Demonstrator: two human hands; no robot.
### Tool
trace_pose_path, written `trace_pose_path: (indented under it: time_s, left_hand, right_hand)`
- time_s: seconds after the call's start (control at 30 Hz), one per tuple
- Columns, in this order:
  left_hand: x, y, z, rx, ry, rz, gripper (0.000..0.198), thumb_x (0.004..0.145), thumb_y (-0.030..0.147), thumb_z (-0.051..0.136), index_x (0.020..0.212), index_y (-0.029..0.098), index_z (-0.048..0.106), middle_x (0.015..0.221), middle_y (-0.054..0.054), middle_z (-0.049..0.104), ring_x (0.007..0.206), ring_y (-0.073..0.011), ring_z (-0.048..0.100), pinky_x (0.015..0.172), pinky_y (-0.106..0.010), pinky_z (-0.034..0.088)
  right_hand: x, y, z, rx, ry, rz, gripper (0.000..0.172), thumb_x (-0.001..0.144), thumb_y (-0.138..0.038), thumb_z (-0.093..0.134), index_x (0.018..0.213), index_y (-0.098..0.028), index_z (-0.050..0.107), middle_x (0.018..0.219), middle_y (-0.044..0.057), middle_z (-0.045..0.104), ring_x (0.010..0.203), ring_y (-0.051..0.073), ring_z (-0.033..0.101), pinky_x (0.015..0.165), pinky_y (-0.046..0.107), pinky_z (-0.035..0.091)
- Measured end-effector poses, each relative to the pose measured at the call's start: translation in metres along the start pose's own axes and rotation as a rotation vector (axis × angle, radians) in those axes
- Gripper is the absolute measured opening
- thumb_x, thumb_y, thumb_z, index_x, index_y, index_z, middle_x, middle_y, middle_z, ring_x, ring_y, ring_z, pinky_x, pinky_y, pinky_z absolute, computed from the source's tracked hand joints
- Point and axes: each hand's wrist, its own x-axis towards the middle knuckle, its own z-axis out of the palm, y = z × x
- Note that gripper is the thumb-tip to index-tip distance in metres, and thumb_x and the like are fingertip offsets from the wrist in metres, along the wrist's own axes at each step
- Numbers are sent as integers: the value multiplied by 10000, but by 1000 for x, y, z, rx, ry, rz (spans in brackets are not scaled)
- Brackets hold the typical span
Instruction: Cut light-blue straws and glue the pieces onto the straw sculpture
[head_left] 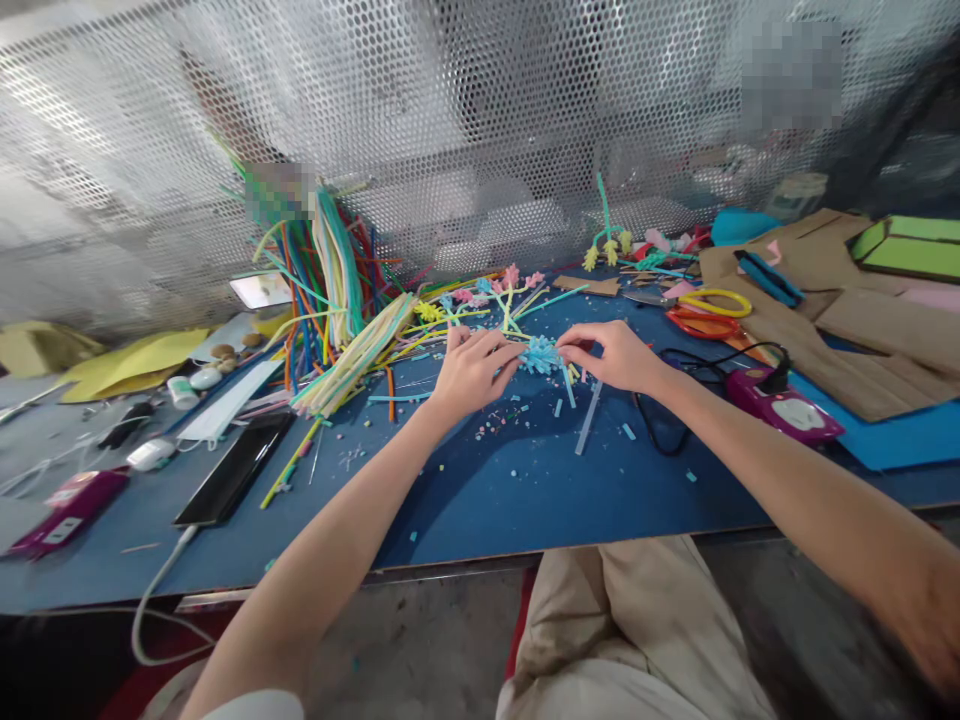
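Note:
My left hand (474, 368) and my right hand (611, 355) meet over the blue table (487, 490). Between their fingertips sits a small light-blue frilly flower made of cut straw (541, 354), with a blue stem hanging below it. Both hands pinch it, the left from the left side, the right from the right. A clear straw piece (587, 420) lies on the table just under my right hand. Small cut bits of straw are scattered around. Finished straw flowers in pink and yellow (502, 285) lie just behind my hands.
A big bundle of coloured straws (330, 290) stands at the back left, a phone (236, 468) lies left, scissors with red and yellow handles (705, 310) lie right. A purple glue gun (780, 405) with black cord, cardboard sheets (847, 320) and a perforated metal screen (450, 120) surround the spot.

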Motion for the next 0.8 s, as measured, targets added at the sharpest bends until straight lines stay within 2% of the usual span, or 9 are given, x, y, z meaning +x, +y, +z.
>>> trace_pose_path:
  time_s: [0.23, 0.4, 0.8]
  left_hand:
    - [-1, -1, 2, 8, -9, 12, 231, 1003, 293, 520, 1149, 263, 696, 916, -38, 689, 870, -201, 611, 857, -407, 298]
    - [-1, -1, 2, 12, -4, 31, 226, 998, 299, 532, 1147, 267, 699, 900, -35, 676, 848, -194, 598, 852, -403, 297]
    - [-2, -1, 4, 26, -9, 65, 216, 993, 288, 541, 1139, 265, 699, 904, -41, 675, 876, -206, 603, 852, -411, 297]
  right_hand:
    - [0, 3, -2, -137, 2, -145, 237, 981, -354, 524, 1007, -226, 721, 934, 44, 738, 836, 173, 644, 787, 327, 472]
    - [0, 4, -4, -197, -31, -114, 198, 944, -337, 567, 921, -205, 713, 809, 35, 696, 734, 156, 599, 722, 311, 450]
    - [1, 3, -4, -207, -75, -138, 205, 943, -326, 558, 906, -205, 719, 788, 40, 682, 739, 164, 587, 744, 322, 441]
